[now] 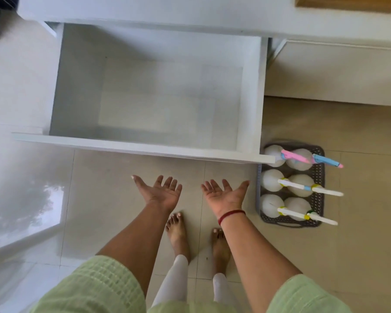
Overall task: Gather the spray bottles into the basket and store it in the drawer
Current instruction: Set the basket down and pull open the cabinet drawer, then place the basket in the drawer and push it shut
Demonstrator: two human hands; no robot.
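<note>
Head cam: your left hand (159, 191) & right hand (224, 193) are spread palms-up, holding nothing. Dark grey perforated plastic basket (318, 175) w/ six white spray bottles (300, 185) sits on floor, right of open white drawer (145, 144).

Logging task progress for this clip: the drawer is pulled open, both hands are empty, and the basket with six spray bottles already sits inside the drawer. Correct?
Not quite. The head view shows the basket on the floor tiles right of the open drawer, not inside. The rest holds.

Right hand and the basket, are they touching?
Apart. The head view shows bare floor tile between the open right hand and the basket of spray bottles.
</note>
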